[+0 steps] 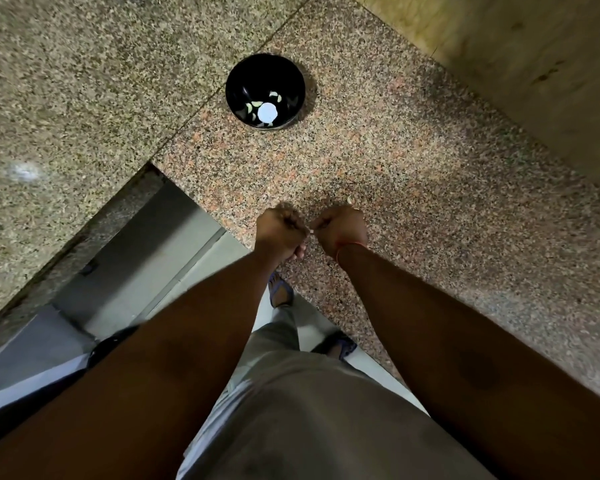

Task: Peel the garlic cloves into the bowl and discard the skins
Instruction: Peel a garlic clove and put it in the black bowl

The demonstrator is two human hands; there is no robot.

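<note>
Between both clenched hands point(310, 228), a garlic clove point(311, 231), bowl point(243, 74) well beyond.

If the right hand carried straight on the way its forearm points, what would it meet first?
Probably bare counter. The right hand points up and slightly left in the head view, along the granite. The black bowl lies further left, likely off that line, though depth is unclear. The left hand sits beside it, not ahead.

No readable text, label, brand or number shows anywhere.
</note>
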